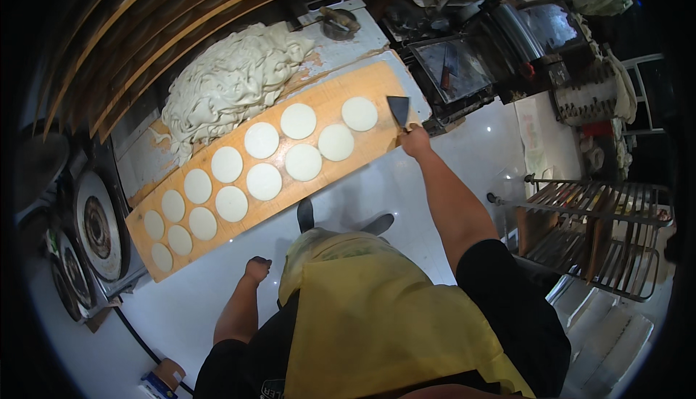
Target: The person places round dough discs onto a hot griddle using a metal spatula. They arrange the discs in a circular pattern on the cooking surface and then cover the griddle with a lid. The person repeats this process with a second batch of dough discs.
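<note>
Scraper, gripped in my right hand, lay over the right end of the board, whose long axis slanted leftward toward me beneath dough rounds; my left hand curled farther off, contents unclear.

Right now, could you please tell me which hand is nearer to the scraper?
Right: the right hand grips the scraper; the left hand is apart, well to its left, near the yellow apron.
</note>
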{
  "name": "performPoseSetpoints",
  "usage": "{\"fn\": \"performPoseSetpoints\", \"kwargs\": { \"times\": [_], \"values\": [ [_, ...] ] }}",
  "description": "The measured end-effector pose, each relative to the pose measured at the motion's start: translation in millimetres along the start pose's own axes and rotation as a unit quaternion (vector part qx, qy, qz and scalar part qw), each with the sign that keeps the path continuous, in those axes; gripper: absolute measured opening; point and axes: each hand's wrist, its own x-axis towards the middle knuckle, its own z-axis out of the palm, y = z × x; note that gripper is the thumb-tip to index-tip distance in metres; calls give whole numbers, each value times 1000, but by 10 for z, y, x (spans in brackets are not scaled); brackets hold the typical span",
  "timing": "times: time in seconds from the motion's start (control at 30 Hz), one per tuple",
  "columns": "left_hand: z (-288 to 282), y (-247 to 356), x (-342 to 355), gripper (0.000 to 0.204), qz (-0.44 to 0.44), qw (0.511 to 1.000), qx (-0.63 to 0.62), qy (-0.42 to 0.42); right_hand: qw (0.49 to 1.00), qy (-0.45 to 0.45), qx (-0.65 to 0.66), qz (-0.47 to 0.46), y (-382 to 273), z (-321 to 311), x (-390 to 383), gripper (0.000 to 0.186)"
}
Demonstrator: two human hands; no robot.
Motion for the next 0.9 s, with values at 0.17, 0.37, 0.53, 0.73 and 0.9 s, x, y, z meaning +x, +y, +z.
{"fn": "performPoseSetpoints", "kwargs": {
  "times": [0.17,0.37,0.53,0.73,0.9],
  "values": [
    [44,476,-83,25,84,995,-45,4,968,-186,-67,-156,321,-40,-367,37],
    [822,2011,-129,23,233,944,229,-52,957,-247,64,-134,2550,14,-1716,54],
    [1846,3285,133,25,290,912,273,-93,948,-315,38,1,3810,-958,-1894,54],
    [2964,5047,388,27,192,936,267,-127,928,-99,284,222,4601,-1951,-1180,51],
    [3745,6503,1523,39,517,523,654,-177,974,-75,161,143,5902,-1739,-975,53]
  ]
}}
